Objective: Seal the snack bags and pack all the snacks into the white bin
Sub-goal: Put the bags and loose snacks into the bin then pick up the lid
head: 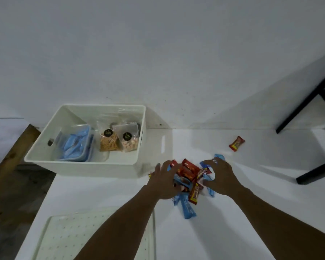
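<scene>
Right then, the left grip and the right grip were both down on the white worktop. They sat on the two sides of a pile of snack packs. The packs were red and blue and lay all mixed up. The fingers of both grips were bent round the pile, with the thumbs tucked in at the near side, so each grip was holding on to the packs.

One red pack lay alone on the worktop, well away to the right and farther back.

The white bin stood to the left of the pile, near the wall. Inside it were some blue packs in a clear box. Next to that stood a clear bag of thin sticks and a clear bag of round bites, touching each other. I could not tell if the bags were shut at the top.

A clear tray with little holes lay close by, under the left arm.
</scene>
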The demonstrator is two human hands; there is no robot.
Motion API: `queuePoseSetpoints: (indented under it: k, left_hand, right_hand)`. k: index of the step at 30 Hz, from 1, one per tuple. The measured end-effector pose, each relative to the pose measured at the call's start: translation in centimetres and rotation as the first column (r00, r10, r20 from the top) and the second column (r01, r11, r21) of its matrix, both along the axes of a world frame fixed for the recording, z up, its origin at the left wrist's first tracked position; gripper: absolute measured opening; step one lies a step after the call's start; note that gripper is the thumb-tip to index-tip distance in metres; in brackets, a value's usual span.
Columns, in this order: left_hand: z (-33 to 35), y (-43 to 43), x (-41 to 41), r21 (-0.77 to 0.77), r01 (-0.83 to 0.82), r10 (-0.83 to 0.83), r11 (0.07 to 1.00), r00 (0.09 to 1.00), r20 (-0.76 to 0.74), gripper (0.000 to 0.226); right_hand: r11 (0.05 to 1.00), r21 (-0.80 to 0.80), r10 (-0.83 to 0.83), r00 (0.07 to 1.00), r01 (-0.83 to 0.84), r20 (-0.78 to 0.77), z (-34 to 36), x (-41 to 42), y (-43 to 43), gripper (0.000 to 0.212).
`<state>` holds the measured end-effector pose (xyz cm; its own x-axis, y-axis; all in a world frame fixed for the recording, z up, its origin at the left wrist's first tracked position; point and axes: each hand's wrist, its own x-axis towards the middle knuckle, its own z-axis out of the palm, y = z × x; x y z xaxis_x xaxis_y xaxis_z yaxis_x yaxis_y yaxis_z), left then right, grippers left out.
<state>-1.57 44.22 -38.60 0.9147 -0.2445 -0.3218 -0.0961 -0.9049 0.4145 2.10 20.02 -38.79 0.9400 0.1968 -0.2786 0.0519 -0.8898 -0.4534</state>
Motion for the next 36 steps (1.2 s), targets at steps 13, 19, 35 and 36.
queuePoseSetpoints:
  k: [13, 19, 35, 36]
  left_hand:
    - [-10.2, -1.2, -0.6, 0.199, -0.088, 0.086, 0.976, 0.996, 0.016, 0.093]
    - [-10.4, -1.3, -0.1, 0.228, -0.122, 0.075, 0.966, 0.976, 0.206, 0.063]
    - [-2.9, -1.7, 0.9, 0.023, -0.128, 0.114, 0.992, 0.940, 0.321, 0.055]
    - [-1.9, -1.6, 1.0, 0.016, -0.123, 0.110, 0.992, 0.931, 0.349, 0.056]
  right_hand:
    - [0.865, -0.238, 0.467, 0.882, -0.441, 0.065, -10.5, 2.4, 1.1, 0.091]
    - [0.912, -0.163, 0.409, 0.844, -0.376, 0.346, -11.9, 2.1, 0.2, 0.048]
    - [0.983, 0.070, 0.133, 0.915, -0.172, 0.381, -2.9, 1.8, 0.8, 0.032]
    - [0.983, 0.080, 0.118, 0.909, -0.162, 0.399, -1.8, 1.8, 1.0, 0.032]
